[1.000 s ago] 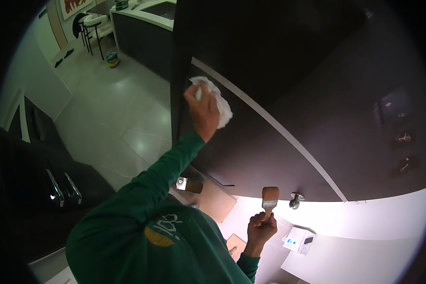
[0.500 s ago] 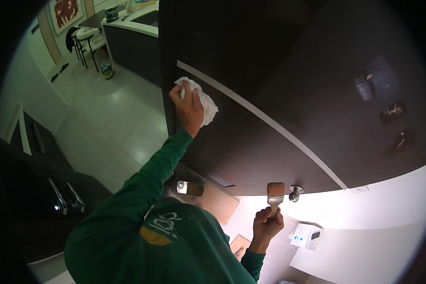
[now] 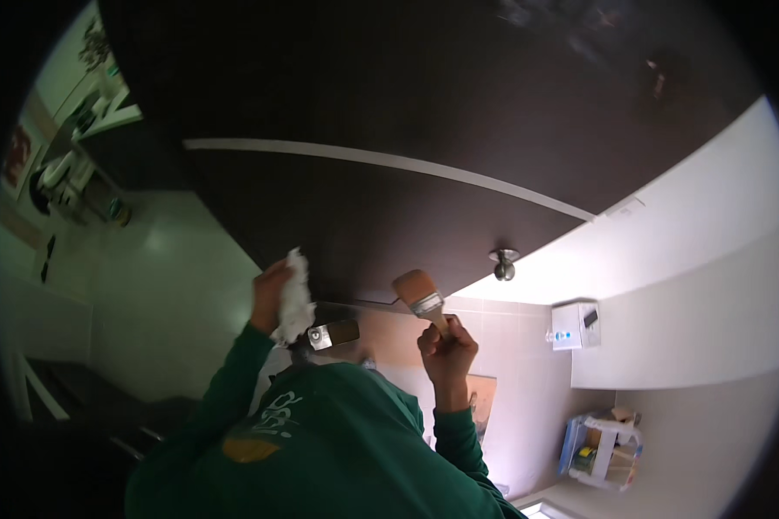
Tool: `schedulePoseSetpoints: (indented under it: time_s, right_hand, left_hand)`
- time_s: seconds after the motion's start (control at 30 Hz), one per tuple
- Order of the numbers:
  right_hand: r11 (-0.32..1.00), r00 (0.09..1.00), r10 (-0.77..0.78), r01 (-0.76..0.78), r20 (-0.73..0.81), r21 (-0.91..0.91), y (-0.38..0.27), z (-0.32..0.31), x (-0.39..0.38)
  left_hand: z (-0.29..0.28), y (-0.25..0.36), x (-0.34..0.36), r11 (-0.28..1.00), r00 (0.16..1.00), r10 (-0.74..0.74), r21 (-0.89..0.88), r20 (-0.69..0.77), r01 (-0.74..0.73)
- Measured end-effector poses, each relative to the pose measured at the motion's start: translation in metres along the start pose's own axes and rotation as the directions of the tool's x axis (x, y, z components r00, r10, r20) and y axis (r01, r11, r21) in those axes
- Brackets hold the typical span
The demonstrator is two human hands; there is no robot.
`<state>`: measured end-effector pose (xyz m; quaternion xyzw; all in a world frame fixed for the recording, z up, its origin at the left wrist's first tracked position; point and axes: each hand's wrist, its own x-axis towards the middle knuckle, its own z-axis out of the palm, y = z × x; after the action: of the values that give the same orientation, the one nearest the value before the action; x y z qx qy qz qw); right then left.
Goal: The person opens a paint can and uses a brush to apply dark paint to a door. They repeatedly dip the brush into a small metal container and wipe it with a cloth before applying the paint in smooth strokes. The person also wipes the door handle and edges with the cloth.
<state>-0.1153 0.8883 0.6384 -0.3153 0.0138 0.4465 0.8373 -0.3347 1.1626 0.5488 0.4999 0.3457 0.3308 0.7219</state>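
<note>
My left hand [image 3: 269, 296] is closed around a crumpled white cloth [image 3: 297, 303] near the lower left edge of a dark brown door panel [image 3: 363, 229]. In my right hand [image 3: 448, 353] is a flat paintbrush [image 3: 417, 290], gripped by its handle with the reddish-brown bristles pointing up and left. The bristles are close to the panel's lower edge; I cannot tell whether they touch it. A pale strip [image 3: 407, 164] runs across the panel, and a round metal knob [image 3: 504, 265] sits to the right of the brush.
Below the panel is an object with a shiny metal end and brown part [image 3: 333, 335]. To the right are a white box [image 3: 576, 327] and a white holder with several items [image 3: 601, 451]. At far left stand chairs and a can [image 3: 119, 212].
My left hand with the cloth has come down off the panel's upper left, toward my body. The brush has moved left and tilted left. The whole view has turned to the right.
</note>
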Motion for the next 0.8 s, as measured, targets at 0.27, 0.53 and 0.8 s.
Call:
schedulePoseSetpoints:
  time_s: [0.27,0.53,0.8]
  right_hand:
    - [0.912,0.962,-0.263,0.273,0.076,-0.307,-0.016,0.027,-0.015]
    - [0.515,0.592,-0.657,0.804,0.467,-0.297,-0.070,0.134,-0.012]
    - [-0.305,0.133,-0.686,0.840,0.715,-0.449,-0.123,0.329,-0.057]
  left_hand:
    - [-0.053,0.008,-0.039,0.738,0.941,0.251,0.584,0.227,-0.338]
    - [-0.005,0.041,-0.036,0.968,0.993,0.088,0.244,-0.085,-0.065]
    - [-0.039,-0.011,-0.034,0.942,0.980,0.138,0.324,-0.140,-0.086]
